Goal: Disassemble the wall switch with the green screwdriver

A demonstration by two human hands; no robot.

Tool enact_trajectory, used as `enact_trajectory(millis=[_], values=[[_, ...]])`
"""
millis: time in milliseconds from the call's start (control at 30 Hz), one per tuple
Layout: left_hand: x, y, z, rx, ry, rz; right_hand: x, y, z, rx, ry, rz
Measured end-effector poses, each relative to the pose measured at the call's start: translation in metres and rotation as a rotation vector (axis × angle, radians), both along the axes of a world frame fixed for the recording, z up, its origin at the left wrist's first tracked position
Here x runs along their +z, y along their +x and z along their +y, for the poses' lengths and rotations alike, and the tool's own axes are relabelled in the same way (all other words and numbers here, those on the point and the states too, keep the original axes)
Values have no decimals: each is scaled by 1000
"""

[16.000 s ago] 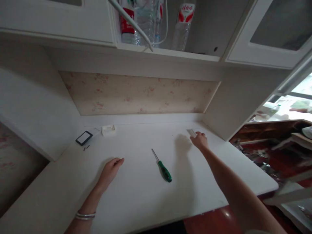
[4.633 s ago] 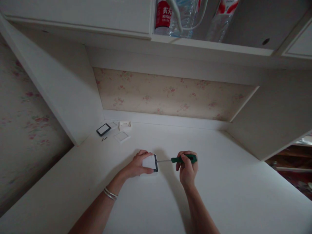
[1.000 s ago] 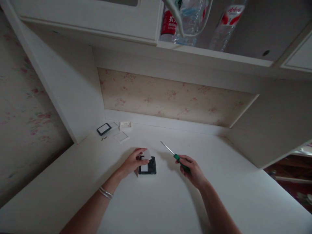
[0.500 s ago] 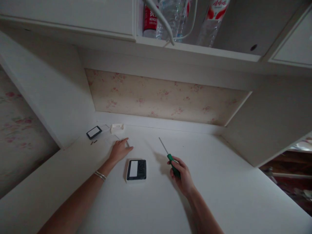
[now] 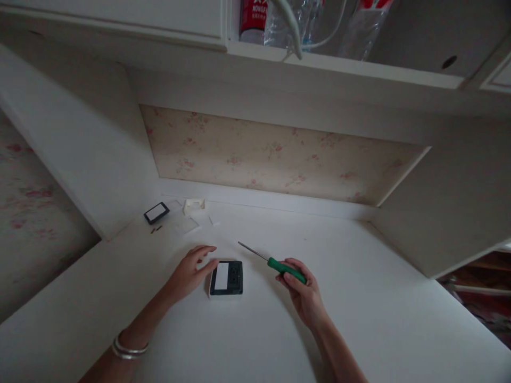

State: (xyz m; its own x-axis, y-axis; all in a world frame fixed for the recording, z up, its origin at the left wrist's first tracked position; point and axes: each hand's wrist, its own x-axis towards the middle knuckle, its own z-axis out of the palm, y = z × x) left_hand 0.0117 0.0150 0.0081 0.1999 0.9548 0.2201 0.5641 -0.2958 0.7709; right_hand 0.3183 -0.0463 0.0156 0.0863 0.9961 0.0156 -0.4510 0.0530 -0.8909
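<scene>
A dark square switch body (image 5: 226, 277) with one white rocker on its left half lies flat on the white desk (image 5: 247, 330). My left hand (image 5: 190, 273) rests just left of it, fingers stretched out and reaching its edge, holding nothing. My right hand (image 5: 302, 293) is closed round the green handle of a screwdriver (image 5: 273, 262), whose metal shaft points left and away, above the desk, to the right of the switch body.
At the back left of the desk lie a black-framed plate (image 5: 156, 212), two small dark screws (image 5: 156, 230), flat white covers (image 5: 186, 225) and a small white block (image 5: 194, 204). Water bottles (image 5: 287, 18) stand on the shelf overhead. White side panels close in the desk.
My left hand came back from the back left of the desk to the switch body's left edge. The screwdriver tilted lower, its shaft now pointing left.
</scene>
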Motion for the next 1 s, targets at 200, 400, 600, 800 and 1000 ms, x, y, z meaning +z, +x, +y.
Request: enact_trajectory(millis=[200, 400, 600, 800, 1000], values=[[-8, -1, -24, -151, 24, 67, -3, -2, 0, -120, 55, -31], [-15, 7, -19, -212, -11, -1, -7, -11, -7, -188, 134, -304], [-7, 10, -21, -216, 11, 28, -1, -17, -17, -278, 252, -517], [2, 17, -22, -197, 11, -4, -2, -14, -23, -240, 436, -692], [2, 18, -23, -187, -11, -24, 3, -17, -16, -235, 168, -512]])
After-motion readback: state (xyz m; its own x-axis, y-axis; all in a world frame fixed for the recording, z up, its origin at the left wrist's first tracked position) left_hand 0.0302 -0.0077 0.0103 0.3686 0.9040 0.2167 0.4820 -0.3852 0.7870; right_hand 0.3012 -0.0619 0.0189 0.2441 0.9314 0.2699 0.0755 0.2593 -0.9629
